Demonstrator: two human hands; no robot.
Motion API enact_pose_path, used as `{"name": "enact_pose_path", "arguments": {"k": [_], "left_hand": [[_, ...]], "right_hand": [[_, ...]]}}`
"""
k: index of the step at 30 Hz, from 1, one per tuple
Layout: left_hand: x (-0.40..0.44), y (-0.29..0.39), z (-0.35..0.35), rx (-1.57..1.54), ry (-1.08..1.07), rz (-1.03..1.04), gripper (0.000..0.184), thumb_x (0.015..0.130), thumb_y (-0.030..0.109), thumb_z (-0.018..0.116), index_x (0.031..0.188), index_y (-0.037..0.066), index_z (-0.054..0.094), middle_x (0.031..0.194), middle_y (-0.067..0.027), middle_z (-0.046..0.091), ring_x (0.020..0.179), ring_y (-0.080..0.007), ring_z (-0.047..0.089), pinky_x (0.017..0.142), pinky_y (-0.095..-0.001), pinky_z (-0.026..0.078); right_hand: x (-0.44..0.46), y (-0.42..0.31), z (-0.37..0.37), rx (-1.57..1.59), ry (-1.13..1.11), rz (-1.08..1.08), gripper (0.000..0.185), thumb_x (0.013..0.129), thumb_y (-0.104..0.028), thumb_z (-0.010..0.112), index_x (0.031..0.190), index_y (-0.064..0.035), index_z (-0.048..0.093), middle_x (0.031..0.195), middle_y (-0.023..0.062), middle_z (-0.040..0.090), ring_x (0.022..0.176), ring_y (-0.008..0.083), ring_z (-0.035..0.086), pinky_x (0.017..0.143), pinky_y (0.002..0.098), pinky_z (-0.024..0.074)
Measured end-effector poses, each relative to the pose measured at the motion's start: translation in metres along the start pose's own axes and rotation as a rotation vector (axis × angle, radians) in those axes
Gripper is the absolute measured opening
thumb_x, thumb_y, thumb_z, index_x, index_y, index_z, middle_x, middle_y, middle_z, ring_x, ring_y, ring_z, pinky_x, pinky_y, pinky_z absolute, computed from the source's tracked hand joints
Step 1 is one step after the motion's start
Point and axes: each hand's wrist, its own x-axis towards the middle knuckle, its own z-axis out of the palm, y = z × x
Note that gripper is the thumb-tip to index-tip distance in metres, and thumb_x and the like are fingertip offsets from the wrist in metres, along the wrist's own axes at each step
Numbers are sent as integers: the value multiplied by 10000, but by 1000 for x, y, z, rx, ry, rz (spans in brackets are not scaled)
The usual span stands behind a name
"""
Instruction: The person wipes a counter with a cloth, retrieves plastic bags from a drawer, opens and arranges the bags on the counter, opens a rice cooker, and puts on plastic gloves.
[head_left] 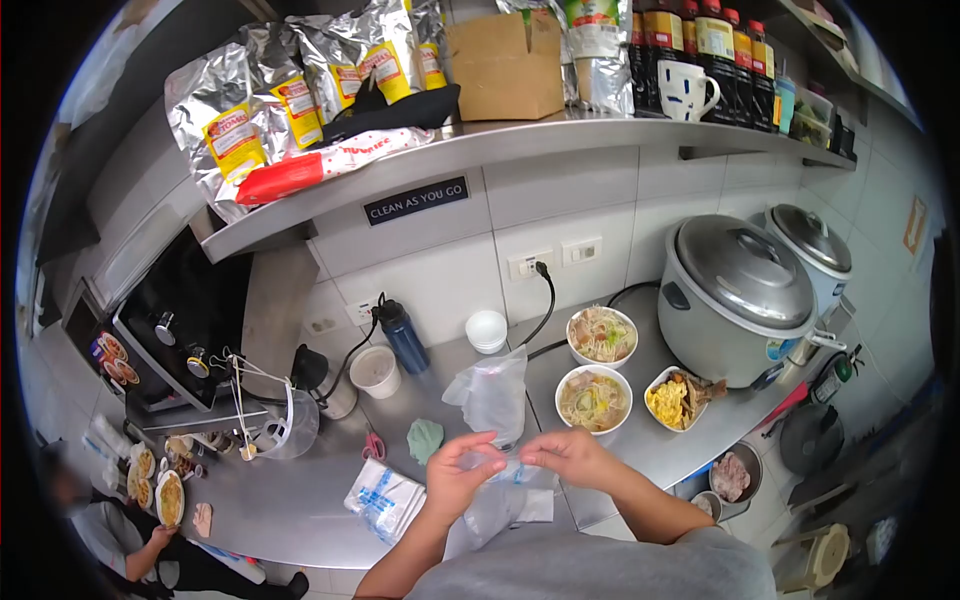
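Note:
At the counter's front edge, my left hand (458,478) is closed, thumb and fingertips pinched on a thin clear plastic bag (487,520). My right hand (575,462) pinches the same plastic from the other side. The sheet is see-through, so its exact edges are hard to make out. Just beyond my hands stands another clear plastic bag (488,395) with something inside that I cannot identify. To its right are two white bowls of noodle soup (594,402) (602,336) and a white bowl with egg and meat (676,402).
A stack of white plastic bags (385,500), green crumpled plastic (425,440) and pink scissors (373,447) lie left. Behind stand a blue bottle (402,340), white tubs (375,372) and a big rice cooker (735,330). Far left, another person (115,530) holds a plate.

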Motion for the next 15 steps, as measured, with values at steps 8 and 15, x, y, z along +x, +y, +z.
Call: {"name": "enact_pose_path", "arguments": {"k": [8,15], "left_hand": [[4,-5,-7,99,-132,-224,126,823,92,654,941,46,651,766,19,604,684,-40,520,644,-184,419],[17,-12,-13,-140,72,-143,124,866,128,595,797,25,600,761,-12,613,714,-71,553,643,-230,450]], "right_hand": [[12,-9,-4,-200,114,-448,90,841,-99,621,861,-12,621,834,57,648,757,128,605,686,248,467],[23,1,-4,566,-86,279,80,828,-91,631,872,-32,602,777,22,607,675,109,565,628,236,448]]}}
